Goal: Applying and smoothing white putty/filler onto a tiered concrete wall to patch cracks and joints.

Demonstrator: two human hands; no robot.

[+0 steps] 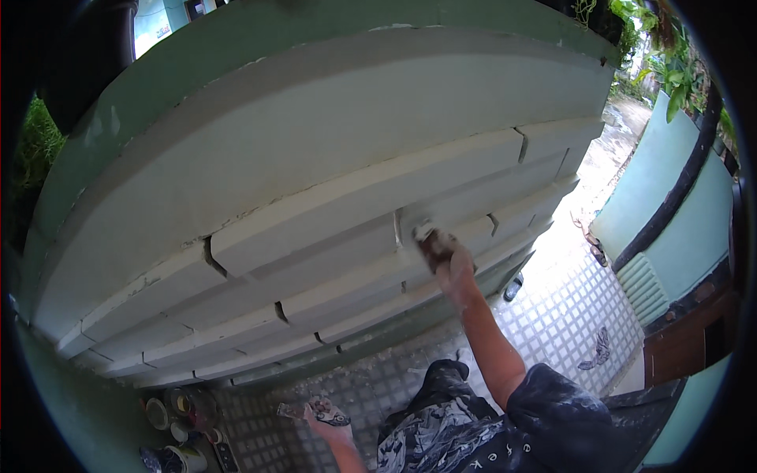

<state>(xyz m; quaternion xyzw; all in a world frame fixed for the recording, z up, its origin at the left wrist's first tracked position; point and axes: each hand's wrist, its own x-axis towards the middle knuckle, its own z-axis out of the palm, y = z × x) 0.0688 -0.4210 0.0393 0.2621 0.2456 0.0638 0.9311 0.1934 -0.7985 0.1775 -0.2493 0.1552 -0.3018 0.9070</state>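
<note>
A long wall (315,189) in off-white, built up in stepped, block-like courses with dark vertical grooves, fills the middle of the view. Against its right part my right hand (443,256) reaches up, fingers closed and smeared by motion. A whitish, dusty piece (426,230) shows at the fingertips; its kind is unclear. Low down, well away from the wall face, my left hand (330,419) is dusted white and half closed. It grips a small flat tool-like thing (289,411) with a pale end jutting out to the left; dark and white patches cover the palm.
Several tins and tubs (181,422) stand at lower left beside a dark power strip (225,453). Grey tiled floor (544,323) runs below and right. A crumpled cloth (596,350) and a dark shoe-like thing (513,288) lie there. Green coping (276,35) tops the wall.
</note>
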